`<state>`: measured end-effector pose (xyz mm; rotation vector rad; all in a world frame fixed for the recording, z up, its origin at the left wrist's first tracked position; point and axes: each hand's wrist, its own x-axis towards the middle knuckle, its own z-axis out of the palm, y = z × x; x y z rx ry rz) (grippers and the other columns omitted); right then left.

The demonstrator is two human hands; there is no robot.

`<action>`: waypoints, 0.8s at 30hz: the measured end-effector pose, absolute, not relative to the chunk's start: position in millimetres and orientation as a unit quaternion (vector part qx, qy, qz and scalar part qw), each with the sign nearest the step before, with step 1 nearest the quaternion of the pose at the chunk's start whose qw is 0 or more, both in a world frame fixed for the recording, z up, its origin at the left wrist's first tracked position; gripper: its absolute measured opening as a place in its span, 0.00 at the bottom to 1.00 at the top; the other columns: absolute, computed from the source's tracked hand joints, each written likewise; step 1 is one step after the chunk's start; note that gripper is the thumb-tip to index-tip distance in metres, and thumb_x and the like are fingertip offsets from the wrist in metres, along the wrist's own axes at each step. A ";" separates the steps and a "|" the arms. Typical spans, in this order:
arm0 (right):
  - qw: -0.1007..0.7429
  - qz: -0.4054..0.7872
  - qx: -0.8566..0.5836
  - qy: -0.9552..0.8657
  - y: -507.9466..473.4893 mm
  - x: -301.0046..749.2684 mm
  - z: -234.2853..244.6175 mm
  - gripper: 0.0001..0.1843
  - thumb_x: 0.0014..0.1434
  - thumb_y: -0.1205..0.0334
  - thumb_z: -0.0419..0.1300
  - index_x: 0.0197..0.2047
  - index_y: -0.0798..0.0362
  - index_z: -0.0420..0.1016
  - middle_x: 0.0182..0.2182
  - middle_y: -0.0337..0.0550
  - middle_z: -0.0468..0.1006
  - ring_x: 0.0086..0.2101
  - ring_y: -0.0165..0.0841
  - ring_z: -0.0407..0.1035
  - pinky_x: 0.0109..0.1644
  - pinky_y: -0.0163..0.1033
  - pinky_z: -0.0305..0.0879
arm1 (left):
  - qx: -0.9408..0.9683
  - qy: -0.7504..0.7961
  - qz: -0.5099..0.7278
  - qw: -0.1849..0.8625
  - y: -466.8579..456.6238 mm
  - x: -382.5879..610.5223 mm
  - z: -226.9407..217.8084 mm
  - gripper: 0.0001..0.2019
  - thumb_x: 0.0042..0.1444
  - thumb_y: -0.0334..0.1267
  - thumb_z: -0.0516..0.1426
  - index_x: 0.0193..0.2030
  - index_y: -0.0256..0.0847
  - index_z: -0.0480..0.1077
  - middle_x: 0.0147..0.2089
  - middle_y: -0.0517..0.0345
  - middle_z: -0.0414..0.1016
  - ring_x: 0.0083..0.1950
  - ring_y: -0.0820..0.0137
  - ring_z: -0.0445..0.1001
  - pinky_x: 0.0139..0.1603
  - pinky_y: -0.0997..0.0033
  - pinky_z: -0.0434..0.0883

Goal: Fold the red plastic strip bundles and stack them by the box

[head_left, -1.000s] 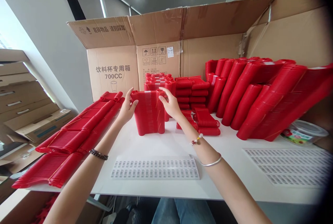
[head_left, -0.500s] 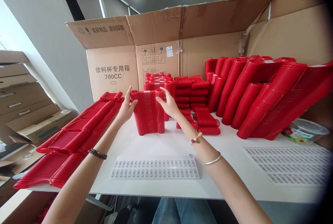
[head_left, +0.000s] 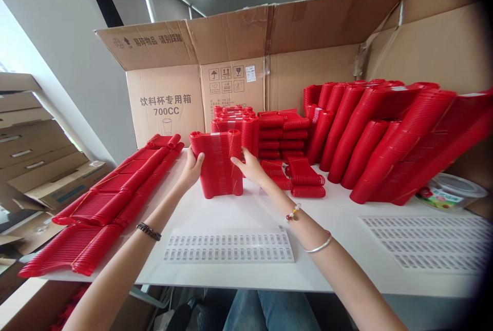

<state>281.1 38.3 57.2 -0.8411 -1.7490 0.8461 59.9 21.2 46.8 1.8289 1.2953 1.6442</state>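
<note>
An upright stack of red plastic pieces (head_left: 217, 164) bound with a rubber band stands on the white table (head_left: 346, 249). My left hand (head_left: 191, 168) presses against its left side, fingers wrapped on the edge. My right hand (head_left: 250, 166) grips its right side at mid height. Both hands clasp the stack between them. A sheet of small labels (head_left: 229, 248) lies on the table in front of me, between my forearms.
Long red stacks (head_left: 111, 197) lie along the left of the table; bigger leaning red stacks (head_left: 385, 136) fill the right. Short red bundles (head_left: 285, 136) sit behind. An open cardboard box (head_left: 169, 100) stands at the back. A second label sheet (head_left: 423, 241) and a lidded plastic tub (head_left: 449, 192) are at the right.
Both hands slid down from the top of the stack to its middle sides, and the stack sits slightly nearer to me.
</note>
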 end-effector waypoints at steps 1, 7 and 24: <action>0.485 0.346 -0.351 -0.722 37.0 281.6 50.8 0.22 0.64 0.58 0.59 0.60 0.53 0.67 0.54 0.52 0.76 0.52 0.41 0.72 0.58 0.49 0.67 | 0.644 0.465 0.579 0.182 18.9 60.9 40.2 0.29 0.61 0.60 0.50 0.61 0.43 0.55 0.60 0.45 0.64 0.64 0.57 0.64 0.64 0.54 0.65; 0.451 0.358 -0.404 -0.711 32.5 283.4 18.7 0.23 0.63 0.60 0.60 0.60 0.53 0.67 0.55 0.51 0.75 0.54 0.39 0.71 0.59 0.47 0.67 | 0.622 0.491 0.575 0.204 8.9 68.8 8.4 0.28 0.61 0.59 0.51 0.59 0.42 0.55 0.60 0.44 0.63 0.64 0.57 0.64 0.64 0.54 0.66; 0.397 0.345 -0.483 -0.700 22.6 277.0 -4.9 0.18 0.58 0.65 0.61 0.52 0.53 0.68 0.51 0.52 0.78 0.51 0.44 0.73 0.55 0.50 0.70 | 0.491 0.583 0.594 0.256 -2.6 101.7 -42.3 0.22 0.60 0.41 0.53 0.58 0.39 0.50 0.62 0.37 0.62 0.64 0.56 0.66 0.64 0.46 0.67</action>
